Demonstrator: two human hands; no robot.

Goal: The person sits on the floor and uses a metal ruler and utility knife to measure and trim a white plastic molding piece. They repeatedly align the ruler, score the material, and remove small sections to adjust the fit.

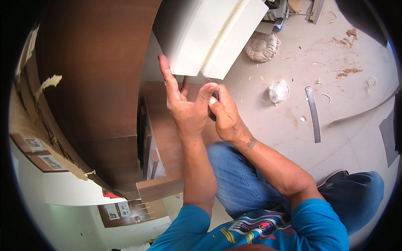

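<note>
Two long white faces of a panel or cabinet part (204,33) stand in front of me, with a yellowish seam between them. At their lower end is my left hand (184,102), its fingers spread. One finger reaches up along the left edge, and the thumb points toward my right hand. My right hand (228,115) is closed round a dark-handled tool (213,106), just below the right-hand white face. A thin tip seems to stick up from the tool toward the seam; its kind is mostly hidden by my fingers and thumb.
A large dark brown wooden panel (92,83) rises on the left, beside torn cardboard (46,129). Below my hands is a brown wooden board (167,104). On the floor lie a round cushion (262,47), crumpled clear plastic (278,91), a grey strip (313,115) and sawdust.
</note>
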